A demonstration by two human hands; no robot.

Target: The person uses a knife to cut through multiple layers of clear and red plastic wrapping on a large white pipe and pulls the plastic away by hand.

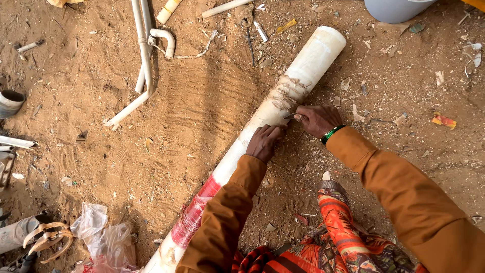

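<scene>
A long, thick white pipe [308,63] lies slantwise on sandy ground, with a red wrapped band near its lower end and a torn, peeling strip around its upper half. My left hand [263,142] presses down on the pipe just below that strip. My right hand [317,120], with a green bangle at the wrist, holds a small metal blade [291,116] against the pipe's side at the peeling patch. Both arms are in orange-brown sleeves.
Thin white pipes and an elbow joint [145,60] lie to the upper left. A grey pipe end [10,101] sits at the left edge and a crumpled plastic bag [103,240] at the lower left. A blue-grey bucket [394,9] stands top right. Scraps litter the sand.
</scene>
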